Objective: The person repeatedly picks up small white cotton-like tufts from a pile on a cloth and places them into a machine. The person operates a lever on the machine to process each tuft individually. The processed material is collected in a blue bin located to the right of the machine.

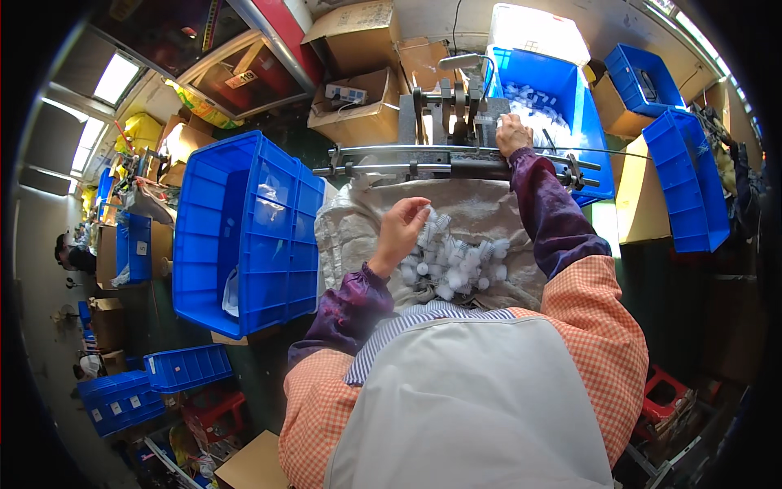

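Small white plastic parts (pixel 456 265) lie heaped on a pale cloth (pixel 358 232) spread across the worker's lap, within easy reach of both arms. The left hand (pixel 399 232) hovers over the heap with fingers curled around one of the pieces, apparently lifting it clear. The right hand (pixel 511 134) stretches forward to the metal machine (pixel 452 110) mounted on a bar ahead; whether it grips anything there cannot be told. Behind the machine, a blue bin (pixel 562 85) holds more white pieces, seemingly placed to catch its output. A large blue crate (pixel 244 228) stands tilted at the worker's left, beside cardboard boxes (pixel 358 106).
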A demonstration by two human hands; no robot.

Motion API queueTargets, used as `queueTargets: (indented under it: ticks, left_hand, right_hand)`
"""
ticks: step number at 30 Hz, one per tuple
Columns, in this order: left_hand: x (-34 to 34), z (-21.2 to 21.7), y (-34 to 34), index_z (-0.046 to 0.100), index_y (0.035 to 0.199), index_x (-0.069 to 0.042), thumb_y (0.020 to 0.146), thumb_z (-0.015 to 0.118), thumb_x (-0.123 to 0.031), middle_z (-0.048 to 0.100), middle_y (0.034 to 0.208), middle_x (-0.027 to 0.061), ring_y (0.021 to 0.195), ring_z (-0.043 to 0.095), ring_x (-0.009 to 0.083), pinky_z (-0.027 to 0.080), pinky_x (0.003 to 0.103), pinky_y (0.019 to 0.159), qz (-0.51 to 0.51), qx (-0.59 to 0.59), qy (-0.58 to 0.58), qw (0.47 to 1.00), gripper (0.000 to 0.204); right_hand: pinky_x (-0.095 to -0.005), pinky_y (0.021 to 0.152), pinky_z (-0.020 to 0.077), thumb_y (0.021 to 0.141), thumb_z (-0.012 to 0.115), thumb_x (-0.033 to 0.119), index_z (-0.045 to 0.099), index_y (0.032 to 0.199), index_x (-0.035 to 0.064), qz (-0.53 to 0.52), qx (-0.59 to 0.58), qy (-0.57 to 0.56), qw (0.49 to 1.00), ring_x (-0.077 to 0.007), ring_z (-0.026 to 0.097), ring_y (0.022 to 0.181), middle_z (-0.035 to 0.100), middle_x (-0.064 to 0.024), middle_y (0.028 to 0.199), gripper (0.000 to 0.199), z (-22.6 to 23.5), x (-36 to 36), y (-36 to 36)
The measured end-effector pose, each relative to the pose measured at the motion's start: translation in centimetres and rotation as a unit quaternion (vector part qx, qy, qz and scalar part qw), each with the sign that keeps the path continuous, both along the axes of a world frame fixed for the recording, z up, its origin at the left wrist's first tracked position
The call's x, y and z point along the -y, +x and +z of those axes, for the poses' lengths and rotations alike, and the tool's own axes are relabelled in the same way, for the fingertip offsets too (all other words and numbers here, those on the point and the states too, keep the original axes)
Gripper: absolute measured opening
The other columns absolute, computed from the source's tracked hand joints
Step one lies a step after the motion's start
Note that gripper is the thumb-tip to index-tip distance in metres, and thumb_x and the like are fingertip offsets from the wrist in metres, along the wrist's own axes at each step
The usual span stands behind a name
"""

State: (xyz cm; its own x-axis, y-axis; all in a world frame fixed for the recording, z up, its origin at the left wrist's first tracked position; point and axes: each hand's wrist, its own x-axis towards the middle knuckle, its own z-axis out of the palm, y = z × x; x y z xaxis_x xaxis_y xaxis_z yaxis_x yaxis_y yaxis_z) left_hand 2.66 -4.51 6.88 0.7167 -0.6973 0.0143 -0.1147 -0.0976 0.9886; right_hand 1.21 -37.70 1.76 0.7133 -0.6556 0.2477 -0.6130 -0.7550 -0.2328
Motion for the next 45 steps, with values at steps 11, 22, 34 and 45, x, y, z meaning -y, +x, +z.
queueTargets:
  ticks: [11,22,34,45]
  left_hand:
    - [2.8,1.6,-0.6,0.06,0.095,0.003,0.082,0.062,-0.006,0.065,0.081,0.0061,0.075,0.062,0.0098,0.05,0.021,0.066,-0.014,-0.067,-0.038,0.997,0.016]
    - [1.9,-2.5,0.7,0.054,0.11,0.0,0.074,0.071,-0.023,0.057,0.107,0.0154,0.094,0.059,0.0263,0.048,0.032,0.08,-0.046,0.249,0.183,0.95,0.046]
    - [0.4,-7.5,-2.1,0.056,0.103,-0.011,0.073,0.06,-0.015,0.055,0.095,0.0119,0.094,0.055,0.0318,0.046,0.039,0.078,-0.117,0.298,0.303,0.898,0.03]
    - [0.5,-7.9,-1.6,0.056,0.097,-0.009,0.073,0.056,-0.014,0.057,0.091,0.0105,0.089,0.055,0.0303,0.045,0.041,0.075,-0.05,0.333,0.268,0.903,0.024]
  right_hand:
    - [-0.0403,0.075,0.0498,0.08,0.057,0.032,0.038,0.129,0.0104,-0.1,-0.01,-0.002,0.995,-0.0344,0.061,0.086,0.055,-0.0189,0.103,0.057,5.4,2.6,-4.3]
    - [-0.0398,0.072,0.0457,0.085,0.052,0.019,0.061,0.09,0.0067,0.168,0.137,0.113,0.97,-0.0339,0.057,0.083,0.059,-0.014,0.085,0.016,4.1,-3.9,-2.7]
    - [-0.0387,0.082,0.0401,0.083,0.054,0.023,0.061,0.091,0.0136,0.084,0.024,-0.054,0.995,-0.0241,0.051,0.097,0.059,-0.0019,0.094,0.015,-0.1,-0.1,1.5]
    - [-0.0396,0.086,0.0361,0.082,0.054,0.028,0.061,0.095,0.0148,0.09,0.026,0.011,0.996,-0.0239,0.051,0.1,0.06,-0.0011,0.098,0.02,-0.3,0.4,1.9]
